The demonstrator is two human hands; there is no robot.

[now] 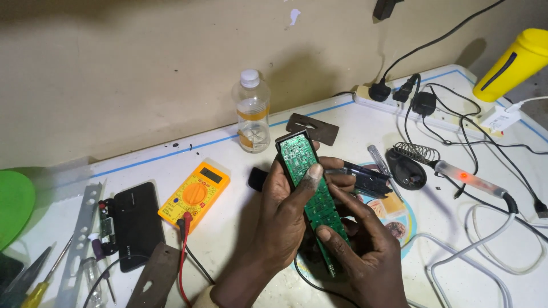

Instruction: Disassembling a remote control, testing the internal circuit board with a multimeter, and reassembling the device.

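Observation:
I hold a long green circuit board (pixel 301 158) that sits in a black remote-control shell, tilted away from me over the white table (pixel 348 122). My left hand (pixel 282 214) wraps the shell from the left, its thumb pressed on the board's middle. Lower down, my right hand (pixel 365 251) grips the near end, with the thumb on the board and the fingers curled under it. A black shell piece (pixel 365 179) lies just behind my right fingers.
A yellow multimeter (pixel 195 193) with red and black leads lies left, beside a black phone (pixel 136 223). A clear plastic bottle (pixel 252 111) stands behind. A soldering iron (pixel 474 179) rests on its coil stand (pixel 412 162). Power strip (pixel 434 111), cables, yellow flask (pixel 514 63), screwdrivers.

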